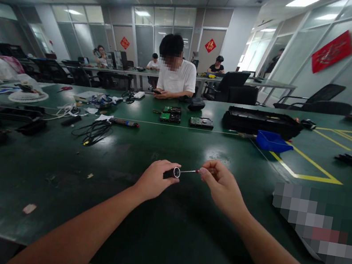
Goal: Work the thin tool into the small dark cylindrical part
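Both my hands are raised over the dark green table (115, 212), close together at its middle. My left hand (153, 179) is closed round a short black cylinder (174, 172) whose silver-rimmed open end faces right. My right hand (221, 186) pinches a thin metal rod with a red mark (189, 171) between thumb and fingers. The rod's tip points left and reaches the cylinder's opening.
A person in a white shirt (175, 75) sits across the table behind circuit boards (171, 115). A blue bin (272, 141) and a black tray (260, 121) lie right of centre, beside yellow floor-tape lines (308, 165). Cables (93, 129) and a white fan (28, 96) sit at left.
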A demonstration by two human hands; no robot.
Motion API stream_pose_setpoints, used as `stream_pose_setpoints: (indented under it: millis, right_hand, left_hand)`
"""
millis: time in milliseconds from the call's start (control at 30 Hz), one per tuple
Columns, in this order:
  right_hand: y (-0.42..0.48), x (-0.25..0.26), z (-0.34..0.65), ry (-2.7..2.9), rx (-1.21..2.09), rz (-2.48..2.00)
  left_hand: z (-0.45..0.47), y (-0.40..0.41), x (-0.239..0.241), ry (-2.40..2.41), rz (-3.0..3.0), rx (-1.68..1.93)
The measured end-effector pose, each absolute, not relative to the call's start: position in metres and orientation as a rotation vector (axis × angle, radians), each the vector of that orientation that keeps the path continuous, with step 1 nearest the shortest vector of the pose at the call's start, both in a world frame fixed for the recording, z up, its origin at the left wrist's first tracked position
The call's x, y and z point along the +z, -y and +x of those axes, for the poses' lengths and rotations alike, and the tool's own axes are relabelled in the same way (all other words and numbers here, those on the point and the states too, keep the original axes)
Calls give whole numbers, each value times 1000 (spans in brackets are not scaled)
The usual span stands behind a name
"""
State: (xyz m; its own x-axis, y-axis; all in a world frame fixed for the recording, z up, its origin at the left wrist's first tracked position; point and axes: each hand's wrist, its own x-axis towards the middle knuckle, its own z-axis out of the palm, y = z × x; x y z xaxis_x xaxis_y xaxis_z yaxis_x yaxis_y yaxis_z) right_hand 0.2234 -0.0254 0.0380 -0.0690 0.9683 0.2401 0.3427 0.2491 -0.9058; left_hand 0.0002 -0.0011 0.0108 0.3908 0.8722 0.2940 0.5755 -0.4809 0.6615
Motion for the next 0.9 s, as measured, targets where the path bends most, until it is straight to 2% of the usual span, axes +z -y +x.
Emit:
stream_pose_setpoints:
  millis: [267, 467, 700, 900]
  right_hand:
    - [19, 34, 221, 1320, 1060, -1115]
    - [19, 30, 220, 1410, 977, -1237]
    - [20, 31, 222, 1388, 1098, -1143]
    - [21, 31, 221, 1396, 1061, -1180]
  left_hand:
    - [2, 3, 12, -1232, 2210, 830]
    - [3, 4, 14, -1227, 2225, 808]
    - [2, 4, 14, -1227, 2206, 805]
    - [2, 2, 12, -1228, 2201, 805]
